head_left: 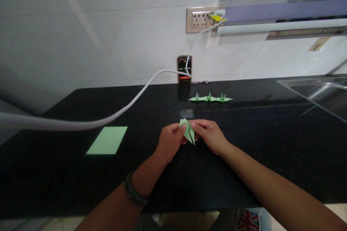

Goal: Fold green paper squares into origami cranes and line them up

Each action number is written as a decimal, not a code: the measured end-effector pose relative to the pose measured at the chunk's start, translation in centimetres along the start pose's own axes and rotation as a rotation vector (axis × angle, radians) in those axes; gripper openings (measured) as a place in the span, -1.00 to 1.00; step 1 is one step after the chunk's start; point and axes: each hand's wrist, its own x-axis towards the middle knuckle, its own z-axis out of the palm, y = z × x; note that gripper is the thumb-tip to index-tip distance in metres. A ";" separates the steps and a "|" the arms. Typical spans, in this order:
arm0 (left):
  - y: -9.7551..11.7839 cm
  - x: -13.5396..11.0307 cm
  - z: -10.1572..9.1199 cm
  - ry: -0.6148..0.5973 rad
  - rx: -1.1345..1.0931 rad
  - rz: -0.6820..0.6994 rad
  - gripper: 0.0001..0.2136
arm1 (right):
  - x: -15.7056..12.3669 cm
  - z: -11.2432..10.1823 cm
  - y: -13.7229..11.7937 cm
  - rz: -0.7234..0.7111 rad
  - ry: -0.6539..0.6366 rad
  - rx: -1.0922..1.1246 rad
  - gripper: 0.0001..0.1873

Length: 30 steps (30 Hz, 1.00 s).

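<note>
Pale green between the fingertips — pinching a small, pointed, many-folded paper piece [187, 133] with left hand [170, 140] and right hand [211, 137] together, over a glossy black stone countertop [206, 184]. Pressing with the left thumb on the upper part of its face; bearing with the right thumb on its upper right edge. Touched from both sides, so nearer to neither hand, though covered more from the left. Running on its long axis from the top of the grip down toward the body, slanting a little rightward, and ending below both thumbs in two narrow points, parted by a slit. Cannot tell the exact lay of the fingers behind, partly hidden by the paper.

Left of the grip, well apart: a flat, pale-green, four-sided paper sheet [107, 140]. Beyond the grip and to its right: a row of three small, pale-green folded-paper cranes [209, 98]. Straight beyond — an upright, dark-screened phone [184, 63], crossed by a thick white cable [127, 107].
</note>
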 end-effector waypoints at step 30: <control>-0.2 0.0 -0.1 0.000 -0.070 0.038 -0.71 | 0.0 -0.1 0.1 0.195 -0.087 0.314 -0.76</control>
